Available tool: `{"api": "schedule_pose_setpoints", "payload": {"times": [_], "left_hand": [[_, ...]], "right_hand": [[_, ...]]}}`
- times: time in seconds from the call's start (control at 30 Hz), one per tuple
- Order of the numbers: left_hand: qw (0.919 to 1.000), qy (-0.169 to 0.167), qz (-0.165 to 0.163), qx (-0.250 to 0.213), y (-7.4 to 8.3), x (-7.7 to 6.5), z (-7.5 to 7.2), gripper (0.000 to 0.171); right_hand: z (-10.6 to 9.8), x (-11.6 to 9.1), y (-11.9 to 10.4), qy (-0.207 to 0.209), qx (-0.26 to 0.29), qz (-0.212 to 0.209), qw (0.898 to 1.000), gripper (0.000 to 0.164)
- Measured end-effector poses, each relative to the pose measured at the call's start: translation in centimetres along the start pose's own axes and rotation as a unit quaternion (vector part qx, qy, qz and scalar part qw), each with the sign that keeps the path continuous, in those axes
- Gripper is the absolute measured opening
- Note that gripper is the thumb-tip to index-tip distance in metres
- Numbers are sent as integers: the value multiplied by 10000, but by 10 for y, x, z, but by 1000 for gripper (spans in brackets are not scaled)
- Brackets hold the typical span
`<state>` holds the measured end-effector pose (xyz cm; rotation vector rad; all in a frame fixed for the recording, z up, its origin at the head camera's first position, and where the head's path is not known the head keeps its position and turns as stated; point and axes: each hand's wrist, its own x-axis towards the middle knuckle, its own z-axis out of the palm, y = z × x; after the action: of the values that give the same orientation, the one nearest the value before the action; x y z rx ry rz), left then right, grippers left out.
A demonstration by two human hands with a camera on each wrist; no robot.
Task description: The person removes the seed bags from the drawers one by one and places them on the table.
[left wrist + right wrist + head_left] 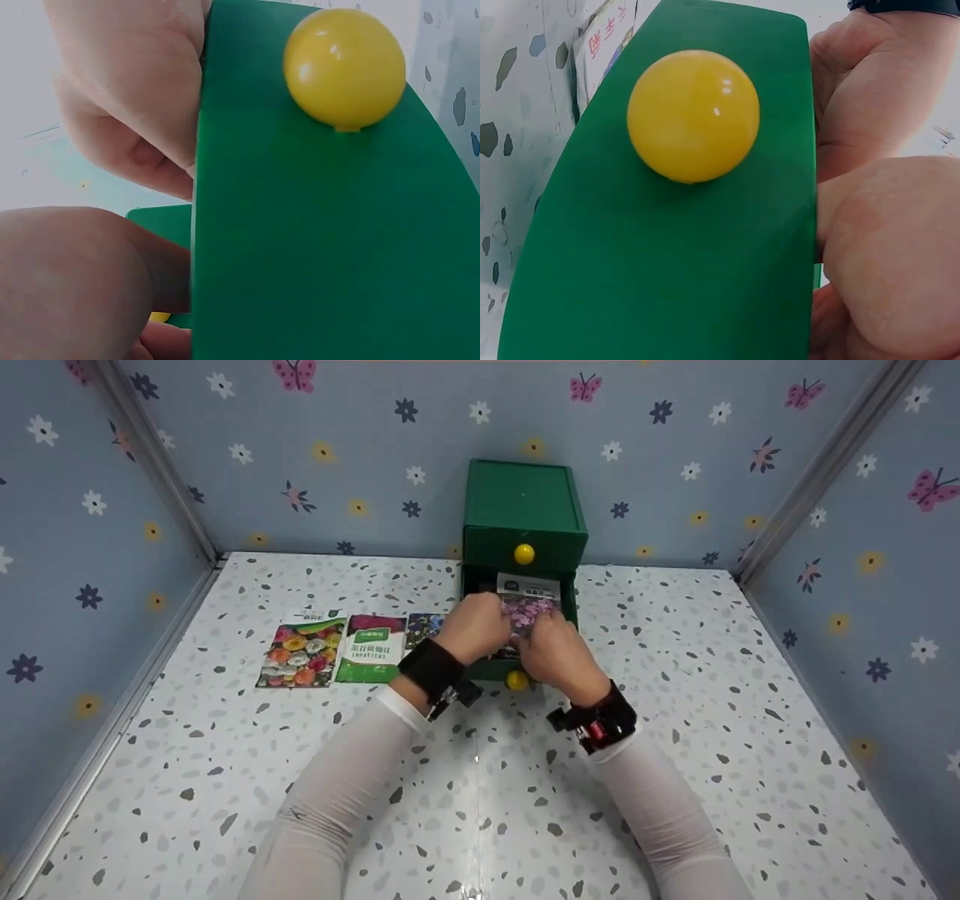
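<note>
Both hands reach into the pulled-out lower drawer [491, 670] of a small green cabinet [523, 495]. Between them is a seed packet [529, 611] with pink flowers, its pale top toward the cabinet. My left hand [476, 626] grips the packet's left side with curled fingers. On the right side, my right hand [561, 654] pinches it near the lower corner. Both wrist views are largely filled by the drawer's green front [322, 225] and its yellow knob [693, 116], which hide the fingertips and the packet.
Left of the cabinet, seed packets lie in a row: one with multicoloured flowers [300, 654], a green-and-white one [371, 651], and one with blue flowers [424, 628] partly behind the left hand. The upper drawer [487, 547] is closed. Patterned walls [360, 450] enclose the speckled table [675, 697].
</note>
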<state>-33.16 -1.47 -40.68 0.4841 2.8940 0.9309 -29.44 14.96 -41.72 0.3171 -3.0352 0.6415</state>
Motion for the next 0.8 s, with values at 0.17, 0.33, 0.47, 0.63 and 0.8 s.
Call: {"api": "schedule_pose_setpoints", "payload": {"times": [0.17,0.33,0.47,0.63,0.8], "left_hand": [[10000,-15,-17,0,0,0,1,30],[9999,38,-16,105,1,-3,1,29],[9998,87,35,188,2,-4,2,30],[9998,122,23,139,3,-4,2,28],[9999,115,-34,93,5,-5,2,25]], "right_hand": [[-2,1,0,-48,224,-1,9997,45],[-2,3,0,7,408,90,9991,44],[-3,3,2,73,510,84,9986,43],[-3,2,4,159,410,-151,9989,42],[-3,3,5,125,293,-369,9988,39]]}}
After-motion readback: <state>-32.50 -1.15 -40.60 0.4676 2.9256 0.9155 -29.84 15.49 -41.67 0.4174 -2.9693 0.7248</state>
